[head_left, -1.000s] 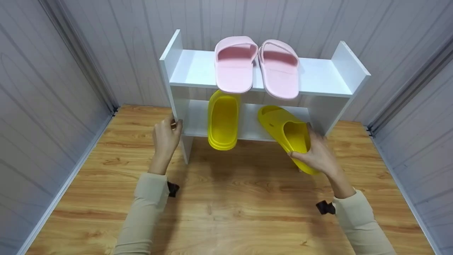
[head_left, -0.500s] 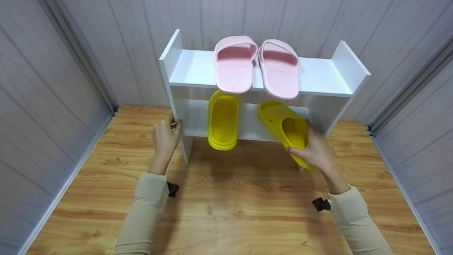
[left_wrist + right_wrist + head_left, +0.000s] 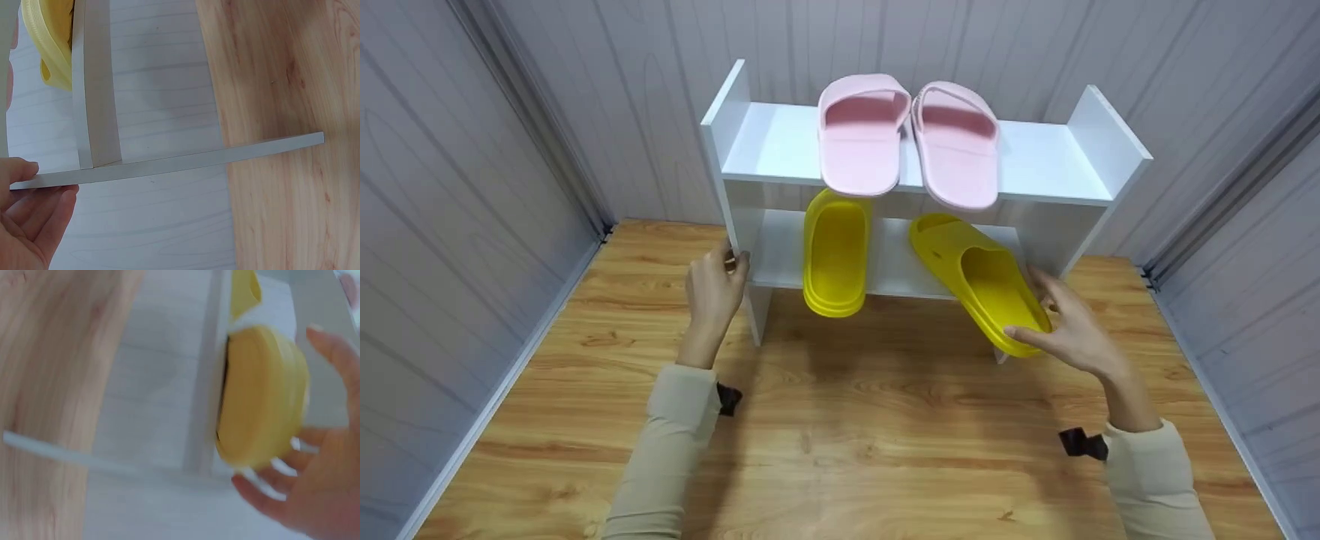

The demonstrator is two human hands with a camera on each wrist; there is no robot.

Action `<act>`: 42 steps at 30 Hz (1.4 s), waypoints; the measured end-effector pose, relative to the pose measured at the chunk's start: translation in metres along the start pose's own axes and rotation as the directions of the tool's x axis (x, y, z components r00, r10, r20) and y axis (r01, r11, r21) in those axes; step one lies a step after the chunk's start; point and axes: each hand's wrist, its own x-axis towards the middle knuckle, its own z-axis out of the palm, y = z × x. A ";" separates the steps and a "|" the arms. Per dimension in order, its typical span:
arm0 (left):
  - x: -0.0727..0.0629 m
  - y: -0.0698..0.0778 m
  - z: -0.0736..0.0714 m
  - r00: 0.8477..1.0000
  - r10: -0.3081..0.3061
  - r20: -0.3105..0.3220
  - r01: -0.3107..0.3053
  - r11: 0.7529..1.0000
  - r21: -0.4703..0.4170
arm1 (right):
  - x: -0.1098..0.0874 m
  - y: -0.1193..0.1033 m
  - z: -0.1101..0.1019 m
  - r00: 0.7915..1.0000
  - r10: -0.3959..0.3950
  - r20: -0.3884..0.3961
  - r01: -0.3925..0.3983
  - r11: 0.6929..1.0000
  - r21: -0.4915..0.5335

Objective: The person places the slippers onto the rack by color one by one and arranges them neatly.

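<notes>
A white two-tier shoe rack (image 3: 780, 154) stands against the back wall. My left hand (image 3: 715, 289) pinches the front edge of its left side panel (image 3: 169, 164) between thumb and fingers. On the lower shelf rests a yellow slipper (image 3: 1005, 289), slanted, its heel jutting past the shelf edge toward the front right. My right hand (image 3: 1076, 330) is spread around that heel; in the right wrist view the thumb stands off the slipper (image 3: 259, 399) and the fingers are close beside it. Another yellow slipper (image 3: 836, 259) points straight back on the left of the same shelf.
Two pink slippers, a left one (image 3: 860, 154) and a right one (image 3: 960, 161), sit side by side on the upper shelf. Grey panel walls (image 3: 472, 225) enclose the wood-patterned floor (image 3: 840, 450) on the left, back and right.
The right slipper's front rose slightly and went back a little. Then my right hand loosened from its heel and drew off to the right. My left hand stays on the rack panel.
</notes>
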 end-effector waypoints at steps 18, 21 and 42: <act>0.000 0.000 0.001 1.000 0.006 -0.002 -0.006 1.000 -0.005 | -0.031 0.048 0.009 0.998 0.027 0.064 -0.049 0.926 0.374; 0.001 -0.001 0.001 1.000 0.005 -0.005 -0.005 1.000 -0.009 | -0.028 0.045 0.015 0.999 0.027 0.044 -0.043 0.911 0.410; 0.000 -0.001 0.001 1.000 -0.017 -0.021 0.017 1.000 -0.012 | -0.005 -0.023 0.073 0.982 0.072 -0.176 0.000 0.925 0.380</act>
